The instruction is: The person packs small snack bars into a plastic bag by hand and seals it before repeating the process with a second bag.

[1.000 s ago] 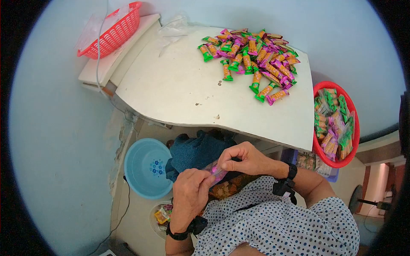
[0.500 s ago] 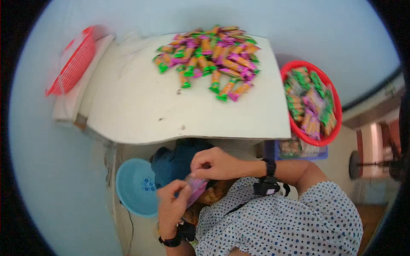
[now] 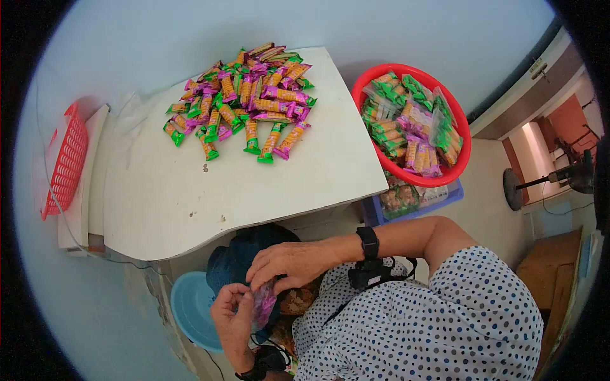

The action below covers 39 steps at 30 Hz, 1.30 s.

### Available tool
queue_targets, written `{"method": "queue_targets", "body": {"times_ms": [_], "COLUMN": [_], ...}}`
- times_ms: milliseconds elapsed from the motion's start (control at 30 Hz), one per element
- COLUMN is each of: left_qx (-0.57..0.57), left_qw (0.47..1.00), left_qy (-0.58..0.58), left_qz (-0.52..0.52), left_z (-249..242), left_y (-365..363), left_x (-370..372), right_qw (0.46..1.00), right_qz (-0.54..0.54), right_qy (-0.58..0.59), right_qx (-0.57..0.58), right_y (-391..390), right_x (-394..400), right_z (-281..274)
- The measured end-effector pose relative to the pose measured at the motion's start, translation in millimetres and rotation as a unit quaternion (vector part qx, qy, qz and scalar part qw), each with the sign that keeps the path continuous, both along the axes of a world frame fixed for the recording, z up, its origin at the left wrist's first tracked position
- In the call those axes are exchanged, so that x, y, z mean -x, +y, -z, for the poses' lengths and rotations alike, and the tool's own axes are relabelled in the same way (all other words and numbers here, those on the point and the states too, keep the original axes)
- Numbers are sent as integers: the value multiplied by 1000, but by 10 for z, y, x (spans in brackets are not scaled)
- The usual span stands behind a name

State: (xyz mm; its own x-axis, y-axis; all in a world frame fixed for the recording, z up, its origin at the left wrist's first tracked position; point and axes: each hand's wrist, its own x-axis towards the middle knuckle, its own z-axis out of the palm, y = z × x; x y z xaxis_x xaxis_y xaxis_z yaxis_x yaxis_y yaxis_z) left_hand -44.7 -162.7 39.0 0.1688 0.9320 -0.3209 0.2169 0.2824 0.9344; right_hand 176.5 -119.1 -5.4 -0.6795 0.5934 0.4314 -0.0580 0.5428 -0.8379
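Low in front of my body, below the table edge, both hands meet at the top of a clear plastic bag with pink-purple snack packets [image 3: 264,303]. My left hand [image 3: 232,317] pinches the bag's upper left edge between thumb and fingers. My right hand [image 3: 289,263] comes in from the right, its fingers closed over the top of the bag and covering part of it. On the white table [image 3: 190,197] above them lies a loose pile of small snack packets [image 3: 244,95] with green or purple ends.
A red basket [image 3: 466,136] holding bagged snacks stands right of the table, over a blue-purple crate [image 3: 445,200]. A light-blue basin [image 3: 194,311] sits at lower left. A red perforated basket [image 3: 67,162] leans at far left, and a black fan [image 3: 511,189] stands far right.
The view has turned, so the table and red basket appear further left. My right hand's fingers now spread over the bag's top, and the bag hangs more upright.
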Motion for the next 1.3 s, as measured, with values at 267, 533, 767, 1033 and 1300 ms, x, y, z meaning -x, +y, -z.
{"method": "queue_targets", "body": {"times_ms": [267, 533, 767, 1033, 1300], "left_qx": [-93, 15, 41, 60, 39], "left_qw": [995, 996, 994, 993, 994], "left_qy": [36, -85, -87, -103, -102], "left_qz": [-17, 26, 44, 7, 1], "left_z": [22, 243, 579, 774, 793], "left_y": [17, 114, 193, 181, 147], "left_x": [39, -150, -306, -264, -252], "right_qw": [994, 915, 787, 687, 691], "right_qz": [47, 302, 536, 635, 678], "right_qy": [-46, 57, 149, 157, -31], "right_qx": [84, 261, 268, 317, 248], "right_y": [-17, -29, 175, 360, 520], "right_x": [-99, -1369, -3091, -3508, -3886], "right_z": [-204, -1330, -1100, -428, -252]}}
